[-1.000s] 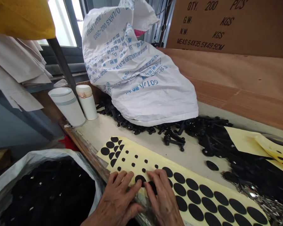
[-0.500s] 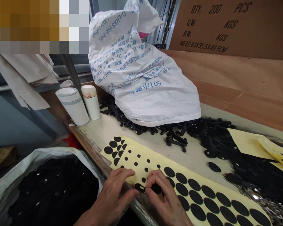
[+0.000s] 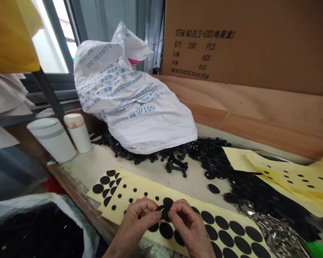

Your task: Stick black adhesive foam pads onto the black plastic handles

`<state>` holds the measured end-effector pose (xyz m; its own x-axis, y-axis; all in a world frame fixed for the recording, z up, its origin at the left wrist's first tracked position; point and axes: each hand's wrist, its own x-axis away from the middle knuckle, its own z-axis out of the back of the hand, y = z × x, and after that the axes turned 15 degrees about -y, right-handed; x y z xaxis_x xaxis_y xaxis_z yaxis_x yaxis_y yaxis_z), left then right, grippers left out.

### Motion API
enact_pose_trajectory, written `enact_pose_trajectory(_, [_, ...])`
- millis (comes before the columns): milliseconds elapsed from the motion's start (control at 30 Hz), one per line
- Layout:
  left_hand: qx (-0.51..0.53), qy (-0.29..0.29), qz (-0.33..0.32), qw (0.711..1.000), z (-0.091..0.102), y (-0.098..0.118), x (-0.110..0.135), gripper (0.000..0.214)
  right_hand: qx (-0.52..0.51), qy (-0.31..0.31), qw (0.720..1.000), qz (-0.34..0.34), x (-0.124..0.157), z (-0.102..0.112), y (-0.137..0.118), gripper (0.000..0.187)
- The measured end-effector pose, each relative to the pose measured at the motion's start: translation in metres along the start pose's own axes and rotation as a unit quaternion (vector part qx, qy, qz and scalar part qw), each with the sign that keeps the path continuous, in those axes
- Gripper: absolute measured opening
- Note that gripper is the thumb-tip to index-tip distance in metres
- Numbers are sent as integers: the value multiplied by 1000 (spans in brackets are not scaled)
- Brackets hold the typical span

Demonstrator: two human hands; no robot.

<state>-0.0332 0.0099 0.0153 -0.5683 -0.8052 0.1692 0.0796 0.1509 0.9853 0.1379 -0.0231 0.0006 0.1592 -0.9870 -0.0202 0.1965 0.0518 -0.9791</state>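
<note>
A yellow backing sheet [image 3: 140, 184] with rows of black round stickers [image 3: 222, 222] lies along the table's front edge. Over it, my left hand [image 3: 140, 218] pinches the left side of a thin black sticker [image 3: 160, 208] between thumb and forefinger. My right hand [image 3: 187, 224] is closed at the right side of the same black piece, fingertips pressed together. The piece's exact outline is hard to separate from the dark rounds behind it. At the sheet's left part only small black dots [image 3: 135, 190] show on the yellow.
Black plastic parts [image 3: 177, 166] lie heaped under a white printed sack [image 3: 150, 125]. Two white cups, a tumbler [image 3: 52, 139] and a flask [image 3: 78, 134], stand left. Small metal pieces [image 3: 274, 229] and more yellow sheets [image 3: 290, 175] lie right. A sack of black parts [image 3: 37, 229] sits lower left.
The view has swung to the right. My hands have come closer together and further over the sheet; my left hand has gone from spread fingers to a pinch on the black sticker.
</note>
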Motion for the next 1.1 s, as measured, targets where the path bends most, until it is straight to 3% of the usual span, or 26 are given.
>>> enact_pose_trajectory(100, [-99, -25, -24, 995, -8, 6, -24, 31, 14, 91, 995, 40, 3, 15, -2, 21])
enact_pose_trajectory(200, [-299, 20, -67, 952, -10, 14, -67, 28, 18, 202, 976, 74, 4, 33, 1, 17])
enact_pose_trajectory(300, [-382, 29, -71, 921, -11, 16, -120, 31, -2, 297, 954, 41, 5, 46, 7, 17])
enact_pose_trajectory(400, [-390, 11, -63, 918, -16, 15, -160, 24, -25, 319, 948, 3, 7, 54, 15, 22])
enact_pose_trajectory(467, [-374, -11, -62, 925, -19, 16, -169, 10, -27, 316, 948, 5, 7, 58, 20, 25])
enact_pose_trajectory(533, [-338, -38, -59, 938, -22, 18, -162, 5, -17, 323, 946, 11, 6, 62, 22, 27])
enact_pose_trajectory(633, [-260, -97, -40, 960, -30, 20, -130, 27, 3, 318, 948, 14, 2, 62, 21, 48])
enact_pose_trajectory(733, [-7, -169, -5, 986, -46, 17, -95, 37, -19, 245, 969, 19, 2, 53, 14, 72])
enact_pose_trajectory(833, [245, -153, 29, 957, -61, 12, -72, 30, -94, 173, 980, -12, 6, 40, 6, 74])
enact_pose_trajectory(933, [246, -105, 26, 963, -66, 10, -61, 35, -129, 165, 977, -29, 9, 34, 0, 74])
enact_pose_trajectory(1100, [82, -140, -58, 985, -65, 14, -47, 36, -120, 182, 975, -36, 9, 37, -3, 86])
